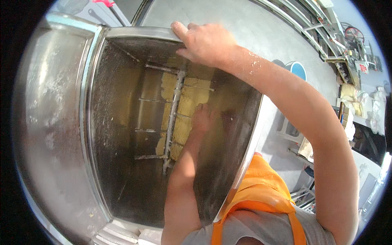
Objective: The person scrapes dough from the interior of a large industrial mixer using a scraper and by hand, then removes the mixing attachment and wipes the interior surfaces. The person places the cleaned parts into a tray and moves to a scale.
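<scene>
In front of me is a deep stainless steel mixing trough, its inner walls worn and speckled. A metal shaft with thin cross rods runs along its inside. Below the shaft lie pale yellow blocks or slabs, of a material I cannot tell for sure. My left hand reaches deep into the trough, beside the yellow slabs. It is dim there, and its fingers are blurred; whether they touch or hold anything is unclear. My right hand grips the trough's far rim. White specks cling to that wrist.
A broad steel panel adjoins the trough on the left. Grey floor lies beyond, with a blue bucket at the right. Farther right stand metal racks, a machine with a red wheel and bags.
</scene>
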Demonstrator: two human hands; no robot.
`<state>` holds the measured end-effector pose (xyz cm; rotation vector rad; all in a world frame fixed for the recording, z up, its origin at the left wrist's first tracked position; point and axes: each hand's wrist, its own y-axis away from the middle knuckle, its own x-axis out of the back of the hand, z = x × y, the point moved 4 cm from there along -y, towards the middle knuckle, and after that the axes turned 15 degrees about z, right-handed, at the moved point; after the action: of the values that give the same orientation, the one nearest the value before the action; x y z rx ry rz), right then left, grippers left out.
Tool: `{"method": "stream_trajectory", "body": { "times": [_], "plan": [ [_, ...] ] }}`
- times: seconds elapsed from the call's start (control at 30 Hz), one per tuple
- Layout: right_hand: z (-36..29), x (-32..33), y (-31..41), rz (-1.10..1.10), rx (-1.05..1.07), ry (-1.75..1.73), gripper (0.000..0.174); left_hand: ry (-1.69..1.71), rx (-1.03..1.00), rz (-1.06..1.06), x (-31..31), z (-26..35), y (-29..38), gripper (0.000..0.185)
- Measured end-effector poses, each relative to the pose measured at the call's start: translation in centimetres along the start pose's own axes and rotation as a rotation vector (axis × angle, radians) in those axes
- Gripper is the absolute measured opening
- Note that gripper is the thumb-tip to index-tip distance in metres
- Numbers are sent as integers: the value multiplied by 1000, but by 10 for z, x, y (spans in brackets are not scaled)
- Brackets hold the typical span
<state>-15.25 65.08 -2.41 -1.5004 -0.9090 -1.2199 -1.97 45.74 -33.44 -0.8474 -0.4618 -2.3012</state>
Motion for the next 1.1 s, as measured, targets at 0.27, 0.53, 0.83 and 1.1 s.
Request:
{"method": "stream_trajectory", "body": {
  "times": [0.27,0.53,0.83,1.1],
  "plan": [
    [6,-1,0,-21,-39,-17,50,-61,-101,291,5,-35,-83,37],
    [4,-6,0,-15,-18,-29,50,-361,-321,-67,-37,40,-94,32],
    [-1,-3,1,17,-3,11,49,-233,-282,-39,-10,-28,23,35],
    [-8,2,0,49,7,42,48,-520,-167,-222,-79,-64,14,33]
  ]
}}
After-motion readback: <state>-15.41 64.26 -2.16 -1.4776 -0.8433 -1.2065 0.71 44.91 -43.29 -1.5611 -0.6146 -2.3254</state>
